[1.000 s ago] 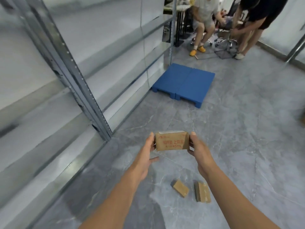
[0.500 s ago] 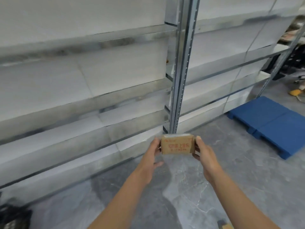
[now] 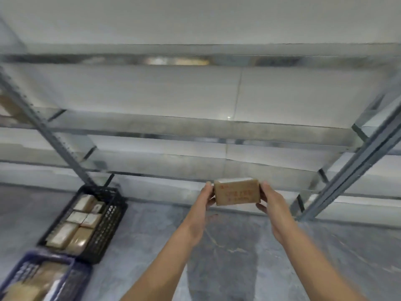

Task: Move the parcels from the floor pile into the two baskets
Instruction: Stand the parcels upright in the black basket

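A small brown cardboard parcel (image 3: 237, 192) with red print is held out in front of me, chest-high over the floor. My left hand (image 3: 200, 206) grips its left end and my right hand (image 3: 272, 203) grips its right end. Far to the left on the floor stands a black basket (image 3: 108, 220) with several brown and white parcels inside. Just below it, at the bottom-left corner, is a blue basket (image 3: 71, 279), also holding parcels. The floor pile is out of view.
A metal shelving rack (image 3: 195, 127) with bare white shelves fills the upper view, its slanted uprights (image 3: 54, 140) reaching the floor beside the black basket and at the right. Grey marbled floor (image 3: 238, 268) lies below my arms.
My view has swung left: the blue pallet, the people and the floor parcels have gone, and the two baskets have come into view. Both hands keep the same hold on the parcel.
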The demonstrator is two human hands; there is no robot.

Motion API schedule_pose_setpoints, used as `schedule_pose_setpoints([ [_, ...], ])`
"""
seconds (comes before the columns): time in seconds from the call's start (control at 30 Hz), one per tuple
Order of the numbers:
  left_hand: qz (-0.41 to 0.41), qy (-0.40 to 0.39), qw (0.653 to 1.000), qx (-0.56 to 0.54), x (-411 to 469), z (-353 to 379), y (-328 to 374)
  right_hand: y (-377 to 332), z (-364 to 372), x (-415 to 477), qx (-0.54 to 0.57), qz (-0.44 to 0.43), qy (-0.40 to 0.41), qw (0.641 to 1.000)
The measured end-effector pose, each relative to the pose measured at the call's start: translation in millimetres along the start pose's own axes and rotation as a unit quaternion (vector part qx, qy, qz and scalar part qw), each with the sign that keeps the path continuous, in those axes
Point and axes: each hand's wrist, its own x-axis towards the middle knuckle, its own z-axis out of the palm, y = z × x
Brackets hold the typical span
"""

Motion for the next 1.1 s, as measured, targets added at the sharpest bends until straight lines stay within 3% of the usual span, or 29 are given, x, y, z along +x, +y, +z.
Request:
schedule_pose_setpoints([
  [0.3, 0.009, 0.184, 0.979, -0.087, -5, -55, 17, -15, 88, 68, -0.057, -0.01, -0.165, 0.985],
  [0.6, 0.025, 0.331, 0.933, -0.141, -31, -79, 11, -25, 155, 80, -0.121, -0.013, -0.347, 0.93],
  [0.87, 0.033, 0.394, 0.898, -0.193, -46, -132, 0, -7, 237, 89, -0.157, 0.005, -0.405, 0.901],
  [1.1, 0.022, 0.419, 0.879, -0.227, -39, -240, -18, 13, 355, 94, -0.188, 0.019, -0.436, 0.88],
])
